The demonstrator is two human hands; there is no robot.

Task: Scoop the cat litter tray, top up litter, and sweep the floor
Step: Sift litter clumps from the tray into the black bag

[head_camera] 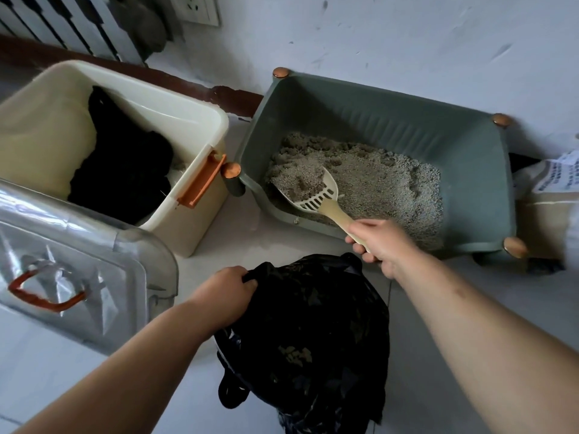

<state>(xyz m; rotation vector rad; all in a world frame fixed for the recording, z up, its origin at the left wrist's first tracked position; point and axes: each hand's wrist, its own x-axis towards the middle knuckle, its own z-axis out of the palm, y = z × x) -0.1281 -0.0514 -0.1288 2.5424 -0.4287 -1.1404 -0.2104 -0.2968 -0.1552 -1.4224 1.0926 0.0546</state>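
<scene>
Black bag [313, 333] held by left hand [227, 292], right hand [382, 242] gripping scoop [313, 194] in tray [407, 126]

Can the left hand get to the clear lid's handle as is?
Probably not yet: the left hand grips the rim of the bag and would have to let go. Otherwise the way looks free: nothing lies over the handle on the lid.
</scene>
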